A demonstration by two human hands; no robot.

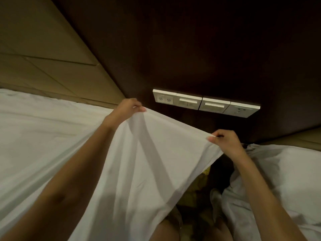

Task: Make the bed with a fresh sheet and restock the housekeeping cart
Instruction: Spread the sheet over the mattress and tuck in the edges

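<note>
Both hands, left hand (129,106) and right hand (224,140), pinch the white sheet (147,153) by its top edge, fingers closed on it, lifting it taut above the bed (34,127), likely to square the corner.

Sheet (139,162) over bed (34,136) at left, switch panel (205,104) behind, second bed (286,171) right

The white sheet (139,162) is spread over the bed (26,136), its corner lifted off the bed's near edge and pulled taut, with long creases running down it.
</note>
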